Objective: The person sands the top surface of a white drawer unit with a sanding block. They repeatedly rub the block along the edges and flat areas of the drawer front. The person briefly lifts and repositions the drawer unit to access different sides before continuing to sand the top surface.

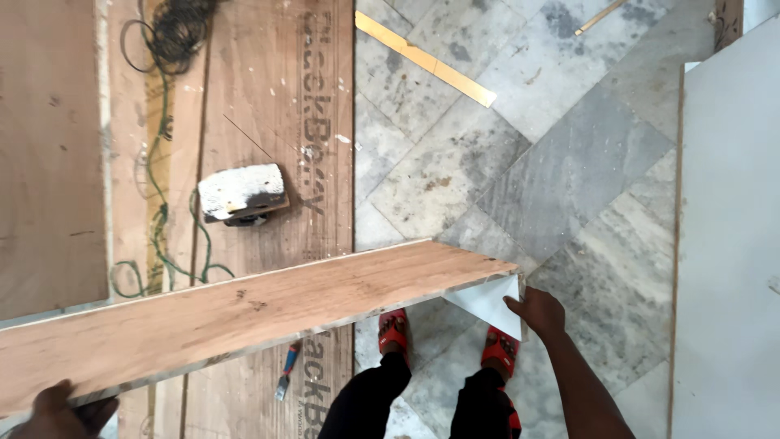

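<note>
Both hands grip a long board point(244, 313): left hand point(61, 410) at 7 o'clock, probably clamped; right hand point(536, 313) pinches the white end. Carrying step; next needs level lifting.

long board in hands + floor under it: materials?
Long board: looks like plywood, raw brown veneer top with visible grain, white laminate underside showing at the right hand; left hand grips the other end. Floor: grey veined stone tiles, probably marble, dusty.

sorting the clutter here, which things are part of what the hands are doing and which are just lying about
In hand:
long wooden plank, held at both ends by left hand and right hand
white sheet at the plank's right end

Lying about:
sanding block
green cord
blue-handled tool
brass strip
white board
</note>
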